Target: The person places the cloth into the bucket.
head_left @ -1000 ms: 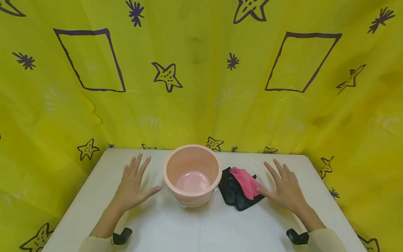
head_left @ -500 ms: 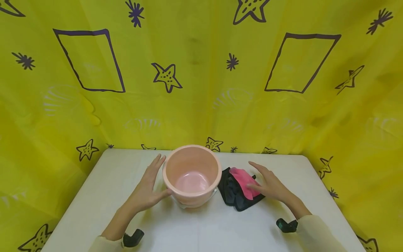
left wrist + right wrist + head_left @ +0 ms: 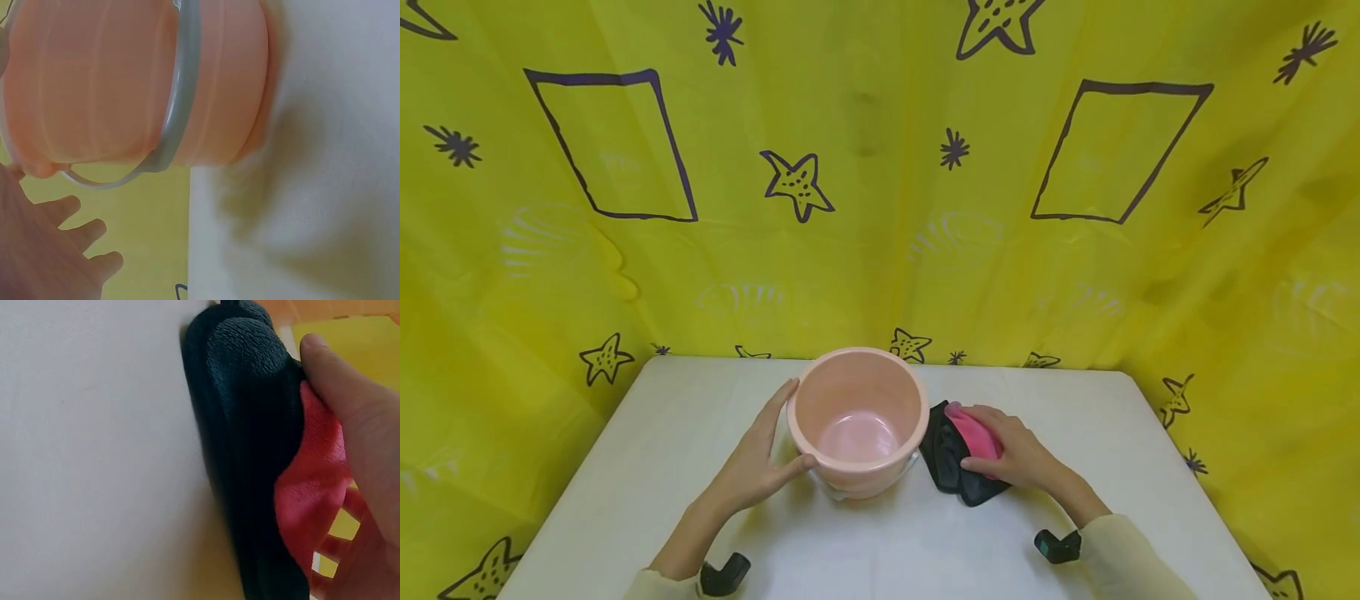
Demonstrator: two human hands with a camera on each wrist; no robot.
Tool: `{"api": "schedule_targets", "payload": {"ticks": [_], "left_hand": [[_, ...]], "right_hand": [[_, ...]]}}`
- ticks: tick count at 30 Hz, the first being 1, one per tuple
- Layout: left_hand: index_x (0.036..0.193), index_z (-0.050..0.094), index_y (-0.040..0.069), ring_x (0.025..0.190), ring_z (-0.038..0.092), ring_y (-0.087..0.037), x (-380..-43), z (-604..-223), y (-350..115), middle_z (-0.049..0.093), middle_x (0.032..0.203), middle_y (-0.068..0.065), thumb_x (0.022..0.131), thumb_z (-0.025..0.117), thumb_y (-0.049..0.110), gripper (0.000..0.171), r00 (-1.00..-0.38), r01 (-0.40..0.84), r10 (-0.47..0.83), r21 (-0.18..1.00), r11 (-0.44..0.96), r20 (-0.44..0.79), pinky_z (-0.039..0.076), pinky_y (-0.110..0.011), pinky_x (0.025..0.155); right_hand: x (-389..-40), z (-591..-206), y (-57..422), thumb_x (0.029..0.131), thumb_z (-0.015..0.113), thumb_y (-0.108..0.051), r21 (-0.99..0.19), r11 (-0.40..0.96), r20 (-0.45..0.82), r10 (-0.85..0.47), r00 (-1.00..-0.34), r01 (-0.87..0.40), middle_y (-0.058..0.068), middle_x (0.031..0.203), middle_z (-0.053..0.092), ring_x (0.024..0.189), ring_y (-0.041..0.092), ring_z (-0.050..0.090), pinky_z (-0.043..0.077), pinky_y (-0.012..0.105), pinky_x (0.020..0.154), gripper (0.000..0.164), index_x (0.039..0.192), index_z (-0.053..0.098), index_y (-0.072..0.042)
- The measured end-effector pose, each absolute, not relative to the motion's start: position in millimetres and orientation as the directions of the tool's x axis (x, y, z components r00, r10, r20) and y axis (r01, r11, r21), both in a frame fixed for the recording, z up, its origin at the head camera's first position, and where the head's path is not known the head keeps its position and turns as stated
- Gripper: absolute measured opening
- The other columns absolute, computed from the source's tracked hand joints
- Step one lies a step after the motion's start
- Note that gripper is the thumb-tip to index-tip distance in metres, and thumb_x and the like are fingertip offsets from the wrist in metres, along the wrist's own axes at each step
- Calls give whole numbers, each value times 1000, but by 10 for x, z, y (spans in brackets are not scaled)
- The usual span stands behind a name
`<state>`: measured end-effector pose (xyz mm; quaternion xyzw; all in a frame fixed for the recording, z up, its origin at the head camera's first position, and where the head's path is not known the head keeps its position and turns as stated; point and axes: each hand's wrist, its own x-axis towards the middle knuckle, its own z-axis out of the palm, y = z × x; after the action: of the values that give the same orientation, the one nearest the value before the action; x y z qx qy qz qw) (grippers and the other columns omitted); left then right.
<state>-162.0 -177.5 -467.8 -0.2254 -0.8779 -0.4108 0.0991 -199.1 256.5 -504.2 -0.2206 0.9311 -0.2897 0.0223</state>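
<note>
A pale pink bucket (image 3: 859, 475) stands upright on the table, its inside bare and its grey-white handle (image 3: 178, 94) hanging down. My left hand (image 3: 752, 467) spans the bucket's left side, with fingertips and thumb at the rim; in the left wrist view several fingers extend past it. Right of the bucket lies a crumpled heap of fuzzy cloths, a dark one (image 3: 250, 394) with a bright pink one (image 3: 315, 481) on top. My right hand (image 3: 1018, 454) reaches over the heap, thumb against the dark edge and fingers on the far side of the pink cloth, thumb and fingertips apart.
The white table (image 3: 880, 550) meets a yellow curtain (image 3: 865, 250) printed with stars and frames at its back and sides. Black devices (image 3: 724, 575) sit at both wrists, beside pale sleeves.
My left hand has moved right, up to the bucket's rim. My right hand has moved left and down onto the cloths, covering part of them. The bucket has stayed in place.
</note>
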Motion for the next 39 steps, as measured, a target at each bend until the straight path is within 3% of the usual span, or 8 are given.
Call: {"api": "schedule_targets", "payload": {"ticks": [5, 11, 20, 25, 31, 39], "left_hand": [[165, 20, 23, 149, 33, -38, -1613, -4670, -1771, 30, 167, -8, 82, 82, 44, 106, -885, 465, 304, 695, 549, 352, 33, -69, 113], [165, 19, 27, 148, 36, -37, -1601, -4664, -1776, 31, 167, -7, 81, 83, 42, 106, -884, 467, 299, 706, 533, 358, 34, -70, 111], [165, 19, 29, 146, 38, -39, -1590, -4646, -1773, 34, 165, -9, 81, 83, 41, 106, -886, 463, 298, 714, 525, 356, 34, -74, 108], [165, 19, 30, 146, 40, -40, -1587, -4640, -1758, 35, 164, -10, 82, 83, 41, 105, -889, 457, 295, 716, 529, 349, 34, -74, 108], [165, 20, 28, 144, 41, -39, -1588, -4649, -1741, 37, 163, -10, 82, 83, 40, 105, -888, 459, 297, 723, 516, 352, 34, -75, 108], [165, 21, 27, 140, 47, -40, -1589, -4697, -1738, 37, 164, -6, 82, 83, 39, 104, -883, 468, 303, 728, 502, 359, 36, -73, 108]], "right_hand": [[-1959, -5056, 2493, 75, 84, -61, -455, 803, 65, -402, -913, -385, 12, 153, 48, 126, 40, 51, 53, 63, 90, 97, 157, 42, -33], [-1932, -5065, 2392, 70, 87, -62, -351, 856, 51, -387, -921, -379, 11, 154, 45, 127, 39, 47, 50, 59, 91, 106, 159, 36, -35], [-1895, -5027, 2347, 76, 89, -43, -366, 863, 80, -344, -936, -349, 13, 141, 58, 121, 36, 51, 50, 53, 88, 91, 155, 46, -27], [-1901, -5015, 2357, 79, 90, -34, -388, 858, 89, -328, -941, -336, 8, 132, 65, 113, 29, 55, 50, 46, 84, 76, 147, 56, -22], [-1897, -5023, 2381, 79, 90, -21, -427, 832, 134, -328, -935, -354, 5, 121, 71, 103, 26, 61, 54, 52, 83, 64, 139, 64, -20], [-1924, -4930, 2453, 79, 89, -12, -493, 787, 188, -318, -929, -370, 8, 119, 73, 100, 31, 66, 57, 56, 84, 58, 133, 68, -16]]}}
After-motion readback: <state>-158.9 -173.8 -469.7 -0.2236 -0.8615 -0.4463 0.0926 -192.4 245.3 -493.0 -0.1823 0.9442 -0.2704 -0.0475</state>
